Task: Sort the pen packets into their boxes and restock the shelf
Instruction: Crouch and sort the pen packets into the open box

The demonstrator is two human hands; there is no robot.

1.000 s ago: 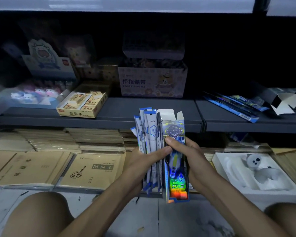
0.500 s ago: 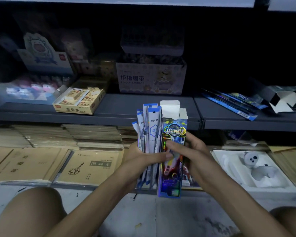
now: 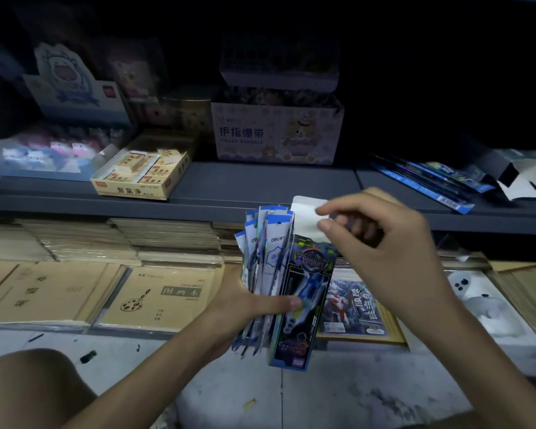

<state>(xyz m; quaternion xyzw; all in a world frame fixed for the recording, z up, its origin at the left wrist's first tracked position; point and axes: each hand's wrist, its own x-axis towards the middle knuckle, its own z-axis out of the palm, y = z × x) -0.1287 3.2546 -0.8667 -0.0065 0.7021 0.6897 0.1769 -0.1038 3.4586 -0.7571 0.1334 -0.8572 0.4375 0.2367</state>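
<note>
Clamps a fanned bundle of blue-and-white pen packets (image 3: 268, 258) and a dark pen box (image 3: 304, 305) together in the left hand (image 3: 251, 305), upright just in front of the grey shelf (image 3: 260, 182), thumb laid across both; pinches the box's white top flap (image 3: 305, 221) between thumb and forefinger of the right hand (image 3: 381, 243), hands apart, one low, one high; shows loose blue packets (image 3: 424, 184), an eraser box (image 3: 140, 176) and a finger bandage box (image 3: 276, 134) on the shelf, drawing notebooks (image 3: 164, 298) beneath it.
</note>
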